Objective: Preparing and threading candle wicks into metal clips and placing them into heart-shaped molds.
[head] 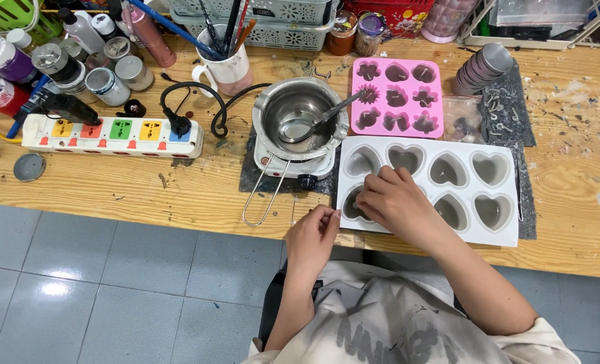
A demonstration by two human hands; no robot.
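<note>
Head view: looking down on a wooden tabletop (145, 185) and the person's two bare hands at its near edge.
Right hand (391, 200): forearm runs up from the lower right; wrist bent, palm down, hand lying over the lower-left hollows of the white heart mould (499, 232).
Right fingers (369, 187): curled close together, tips pointing left and down into the lower-left heart hollow; whether they pinch anything I cannot tell.
Left hand (311, 237): forearm rises near-upright from the lap; hand at the tabletop's front edge, just left of the mould and apart from it.
Left fingers (327, 214): bunched narrow, tips drawn together as if nipping something tiny; the thing itself is too small to make out.
White heart mould: flat on the tabletop right of centre, two rows of heart hollows, partly on a dark felt mat (526, 128).
Pink mould (398, 98): just behind the white one, flower and heart shapes.
Metal pot (300, 111): on a small white heater, left of the pink mould, spoon (320, 121) resting inside.
Power strip (111, 135): far left, well apart from both hands.
</note>
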